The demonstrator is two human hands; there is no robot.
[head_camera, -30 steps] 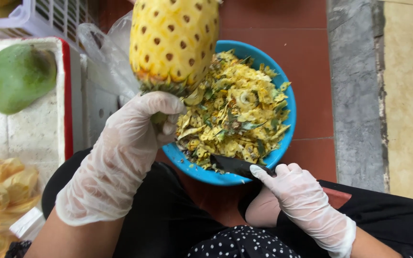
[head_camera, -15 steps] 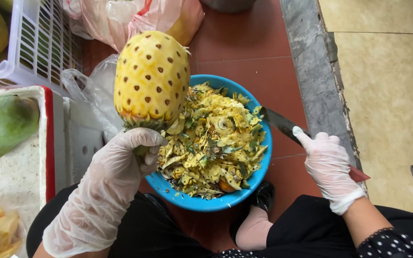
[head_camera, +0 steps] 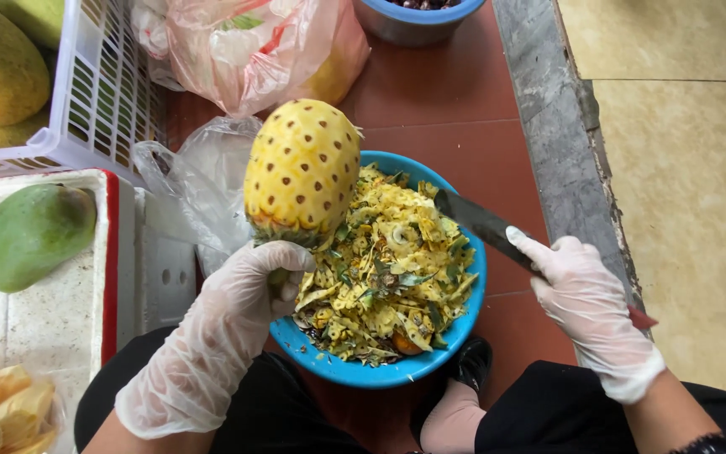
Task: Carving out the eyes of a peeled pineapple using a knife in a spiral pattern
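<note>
Closest to the camera are the person's dark-clothed knees and a foot in a pale sock [head_camera: 454, 416] on the red tile floor [head_camera: 455, 101]. Just above them the left hand [head_camera: 241, 290], in a loose clear glove, is closed around the stub at the base of a peeled pineapple [head_camera: 302, 168], fingers curled under it so the fruit stands upright and tilted a little over the near-left rim of a blue bowl [head_camera: 464, 324]. Held that way, whatever is cut off would drop into the bowl rather than onto the floor. The fruit is bare yellow with rows of brown eyes in it.

The right hand [head_camera: 590, 307], also gloved, is wrapped tight round the red handle of a knife [head_camera: 485, 225], forefinger stretched along the back of the blade. The dark blade points up and left across the bowl's right rim, its tip near the pineapple but apart from it.

The bowl sits on the floor between the knees, heaped with pineapple peelings [head_camera: 384, 282], yellow strips mixed with green leaf bits.

To the left, a white foam box with a red edge [head_camera: 111, 261] holds a green mango [head_camera: 34, 235] and bagged yellow fruit pieces [head_camera: 2, 412]. Behind it a white plastic crate [head_camera: 102, 101] holds large yellow-green fruits. Crumpled plastic bags [head_camera: 254, 42] lie past the pineapple, and at the far edge stands another blue bowl [head_camera: 418, 21]. A grey stone kerb [head_camera: 560, 143] borders the floor on the right.
</note>
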